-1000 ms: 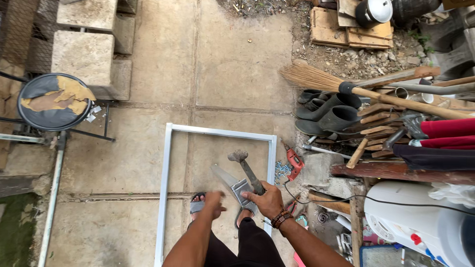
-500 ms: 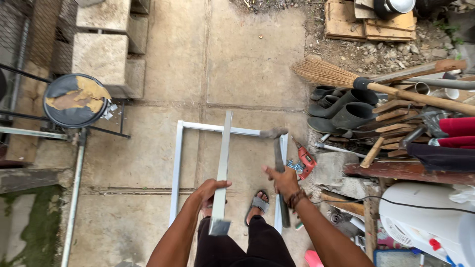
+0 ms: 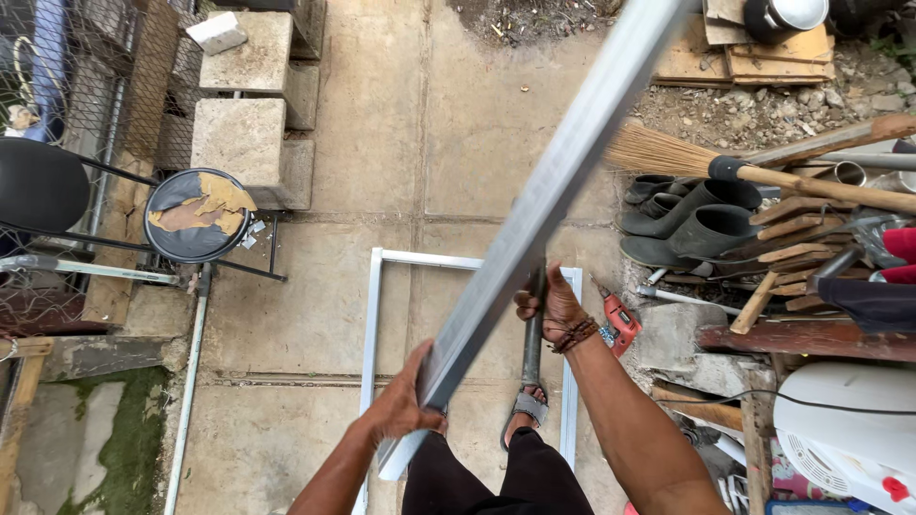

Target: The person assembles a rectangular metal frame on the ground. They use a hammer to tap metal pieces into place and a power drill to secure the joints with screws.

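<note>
We stand on the concrete floor (image 3: 315, 401) over a rectangular aluminium frame (image 3: 374, 315) lying flat there, with rubber boots (image 3: 711, 229) and a broom (image 3: 687, 157) off to our right. The long aluminium bar (image 3: 544, 200) rises diagonally from our left hand (image 3: 405, 405), whose fingers (image 3: 431, 417) are clamped around its lower end; it looks light and stiff but tip-heavy, so a grip further up would steady it. Our right hand (image 3: 553, 310) has its fingers closed on the hammer handle (image 3: 531, 334), just beside the bar.

The left hand (image 3: 401, 405) has swung the metal bar (image 3: 534, 219) up, steeply toward the camera.
</note>
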`<state>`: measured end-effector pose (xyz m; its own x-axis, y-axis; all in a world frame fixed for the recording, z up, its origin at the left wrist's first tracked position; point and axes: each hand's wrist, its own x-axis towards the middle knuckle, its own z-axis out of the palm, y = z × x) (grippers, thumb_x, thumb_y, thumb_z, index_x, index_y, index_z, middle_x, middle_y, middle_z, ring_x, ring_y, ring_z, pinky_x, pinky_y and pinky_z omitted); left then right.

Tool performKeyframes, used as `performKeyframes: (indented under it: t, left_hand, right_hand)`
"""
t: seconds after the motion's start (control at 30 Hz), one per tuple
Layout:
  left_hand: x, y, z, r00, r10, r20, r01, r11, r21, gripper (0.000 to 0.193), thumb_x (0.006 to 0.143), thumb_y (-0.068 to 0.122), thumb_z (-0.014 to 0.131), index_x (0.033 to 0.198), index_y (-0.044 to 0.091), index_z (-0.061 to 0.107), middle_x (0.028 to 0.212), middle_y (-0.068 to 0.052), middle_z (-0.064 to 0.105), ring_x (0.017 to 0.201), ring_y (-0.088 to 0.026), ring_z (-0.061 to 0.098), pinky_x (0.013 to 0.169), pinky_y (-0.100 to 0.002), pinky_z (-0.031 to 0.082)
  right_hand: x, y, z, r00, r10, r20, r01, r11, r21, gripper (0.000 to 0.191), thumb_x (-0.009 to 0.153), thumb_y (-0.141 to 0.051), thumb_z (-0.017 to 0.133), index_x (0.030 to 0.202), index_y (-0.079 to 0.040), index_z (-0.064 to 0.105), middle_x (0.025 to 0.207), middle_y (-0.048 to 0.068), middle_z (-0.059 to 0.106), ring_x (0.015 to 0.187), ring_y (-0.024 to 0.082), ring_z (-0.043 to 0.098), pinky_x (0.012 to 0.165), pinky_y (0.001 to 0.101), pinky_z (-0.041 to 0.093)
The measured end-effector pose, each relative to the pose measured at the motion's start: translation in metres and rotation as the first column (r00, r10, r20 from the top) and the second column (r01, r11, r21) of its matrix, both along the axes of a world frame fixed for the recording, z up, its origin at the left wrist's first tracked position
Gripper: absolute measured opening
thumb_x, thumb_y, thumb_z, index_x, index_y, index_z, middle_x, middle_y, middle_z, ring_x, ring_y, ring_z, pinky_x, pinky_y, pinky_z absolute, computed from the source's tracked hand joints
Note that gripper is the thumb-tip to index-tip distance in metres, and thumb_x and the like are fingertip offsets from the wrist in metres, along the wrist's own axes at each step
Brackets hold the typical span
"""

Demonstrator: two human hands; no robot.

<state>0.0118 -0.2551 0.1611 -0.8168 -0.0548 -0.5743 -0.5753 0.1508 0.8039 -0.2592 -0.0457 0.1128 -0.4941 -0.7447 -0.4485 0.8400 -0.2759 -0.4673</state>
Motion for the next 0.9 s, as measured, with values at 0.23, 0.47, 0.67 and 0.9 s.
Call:
performKeyframes:
  t: [0.23, 0.47, 0.67, 0.9]
  left_hand:
    - [0.011, 0.008, -0.014, 0.973, -0.23, 0.024, 0.232, 0.97, -0.08, 0.146, 0.051, 0.027, 0.099, 0.164, 0.019, 0.008, 0.156, -0.02, 0.041, 0.145, -0.04, 0.041, 0.123, -0.051, 0.034]
    - [-0.121, 0.003, 0.063, 0.815, -0.22, -0.535, 0.011, 0.931, -0.366, 0.165, 0.048, 0.078, 0.089, 0.164, -0.001, 0.001, 0.168, -0.034, 0.019, 0.155, -0.05, 0.023, 0.125, -0.059, 0.025]
    - [-0.208, 0.038, 0.168, 0.64, -0.277, -0.717, 0.078, 0.952, -0.297, 0.152, 0.057, 0.066, 0.087, 0.163, -0.004, 0.004, 0.158, -0.033, 0.035, 0.142, -0.045, 0.045, 0.119, -0.051, 0.04]
    - [-0.17, 0.055, 0.108, 0.877, -0.188, -0.442, -0.008, 0.914, -0.405, 0.094, 0.06, 0.041, 0.096, 0.126, 0.005, 0.041, 0.118, -0.021, 0.065, 0.108, -0.035, 0.069, 0.088, -0.042, 0.057]
  right_hand:
    - [0.026, 0.022, 0.03, 0.939, -0.06, -0.338, 0.099, 0.99, 0.098, 0.045, 0.079, -0.029, 0.084, 0.108, 0.001, 0.07, 0.069, -0.002, 0.06, 0.05, 0.005, 0.051, 0.046, 0.0218, 0.047]
    - [0.064, 0.027, -0.001, 0.908, 0.001, -0.419, 0.09, 0.976, 0.197, 0.033, 0.072, -0.009, 0.087, 0.098, -0.002, 0.068, 0.07, 0.001, 0.063, 0.051, 0.009, 0.055, 0.045, 0.0258, 0.047]
    - [0.088, 0.018, -0.01, 0.635, 0.29, -0.716, 0.085, 0.895, 0.438, 0.045, 0.066, -0.008, 0.094, 0.099, 0.003, 0.067, 0.078, 0.003, 0.071, 0.064, 0.011, 0.065, 0.055, 0.0266, 0.055]
    - [0.086, 0.048, -0.003, 0.684, 0.472, -0.557, 0.183, 0.628, 0.757, 0.036, 0.073, -0.016, 0.086, 0.105, -0.009, 0.071, 0.072, -0.001, 0.069, 0.054, 0.012, 0.058, 0.048, 0.0329, 0.05]
